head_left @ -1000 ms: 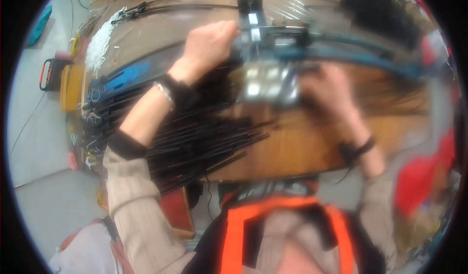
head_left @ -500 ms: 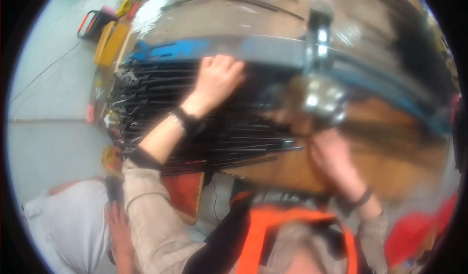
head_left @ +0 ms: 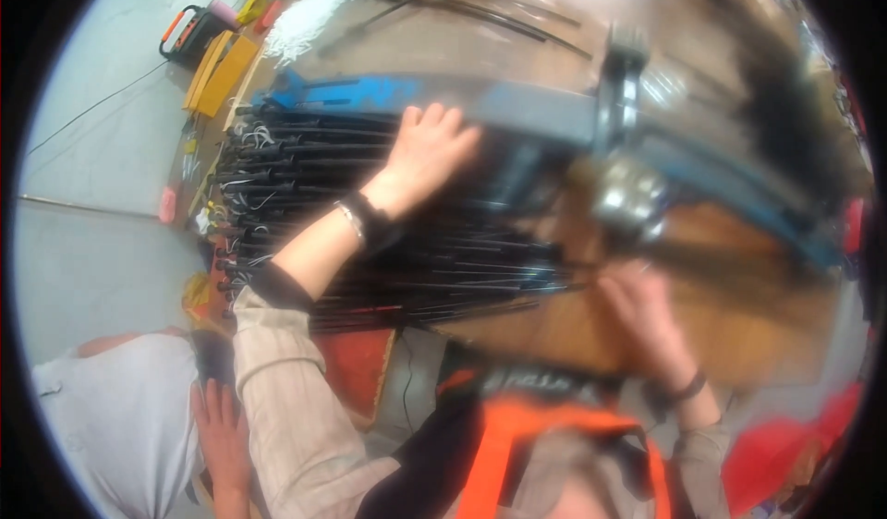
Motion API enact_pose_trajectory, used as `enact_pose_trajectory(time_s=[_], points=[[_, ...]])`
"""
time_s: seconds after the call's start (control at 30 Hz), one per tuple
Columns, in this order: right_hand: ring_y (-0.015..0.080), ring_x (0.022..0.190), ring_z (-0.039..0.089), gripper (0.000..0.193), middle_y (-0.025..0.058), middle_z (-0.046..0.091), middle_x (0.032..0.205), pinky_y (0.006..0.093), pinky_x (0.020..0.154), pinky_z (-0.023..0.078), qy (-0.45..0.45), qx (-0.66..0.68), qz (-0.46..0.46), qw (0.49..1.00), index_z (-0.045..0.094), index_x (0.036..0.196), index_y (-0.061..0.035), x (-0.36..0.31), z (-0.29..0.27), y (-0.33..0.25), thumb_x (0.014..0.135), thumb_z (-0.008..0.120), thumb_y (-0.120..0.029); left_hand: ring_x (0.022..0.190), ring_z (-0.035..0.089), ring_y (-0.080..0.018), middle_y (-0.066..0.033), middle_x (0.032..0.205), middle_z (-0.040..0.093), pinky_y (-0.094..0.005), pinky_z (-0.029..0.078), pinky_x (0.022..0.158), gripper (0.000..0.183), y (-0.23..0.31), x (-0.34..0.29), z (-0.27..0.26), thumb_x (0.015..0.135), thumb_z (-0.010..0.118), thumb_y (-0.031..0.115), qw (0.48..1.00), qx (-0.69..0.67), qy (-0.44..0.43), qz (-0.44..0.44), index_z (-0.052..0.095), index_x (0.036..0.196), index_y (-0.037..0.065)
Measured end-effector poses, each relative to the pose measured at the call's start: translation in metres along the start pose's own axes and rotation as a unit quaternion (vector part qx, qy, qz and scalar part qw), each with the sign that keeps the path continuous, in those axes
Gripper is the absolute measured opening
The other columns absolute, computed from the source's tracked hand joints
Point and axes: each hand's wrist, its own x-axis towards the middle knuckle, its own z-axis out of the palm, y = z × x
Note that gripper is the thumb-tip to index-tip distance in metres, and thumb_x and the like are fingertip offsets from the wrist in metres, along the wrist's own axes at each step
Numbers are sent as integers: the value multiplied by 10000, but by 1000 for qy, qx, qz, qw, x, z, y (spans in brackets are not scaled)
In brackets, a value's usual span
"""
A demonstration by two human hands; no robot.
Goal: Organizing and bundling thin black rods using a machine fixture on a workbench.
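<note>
Two-handed work, head view: the left hand [head_left: 430, 157] curls loosely at a blue-grey bar [head_left: 527, 108], hold unclear; the right hand [head_left: 644, 302], grip too blurred to tell, is near black rods [head_left: 462, 269] aligned on the surface [head_left: 758, 334], seemingly for easy reach.

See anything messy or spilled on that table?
A loose white heap lies spread near the far left edge of the table, perhaps spilled; it's too blurred to identify. The black rods also look untidy, their right ends uneven.

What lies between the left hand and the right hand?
The head view shows black rods between the left hand and the right hand; part of this stretch is blurred.
</note>
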Motion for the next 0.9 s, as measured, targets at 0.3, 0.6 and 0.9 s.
enact_pose_trajectory(time_s=[0.3, 0.6, 0.9], points=[[320, 863, 684, 144, 171, 705, 917, 368, 758, 532, -11, 128, 104, 986, 717, 969, -6, 0, 6, 17, 887, 660, -109, 735, 556, -204, -19, 777, 540, -357, 463, 606, 204, -6, 0, -16, 819, 732, 292, 988, -146, -18, 53, 589, 868, 156], [303, 827, 685, 144, 168, 703, 880, 353, 738, 530, 43, 65, 48, 996, 710, 954, 4, -6, 4, 19, 895, 648, -112, 584, 604, -208, -33, 671, 553, -343, 495, 436, 193, 105, 33, -68, 877, 674, 299, 959, -259, 19, 117, 571, 829, 143], [213, 655, 557, 402, 26, 525, 692, 336, 599, 491, 305, -199, -210, 907, 668, 1112, -56, -13, -5, 19, 762, 769, -227, 625, 615, -253, -83, 752, 598, -365, 498, 513, 173, 144, 48, -89, 854, 694, 165, 954, -267, -97, 101, 633, 983, 68]])
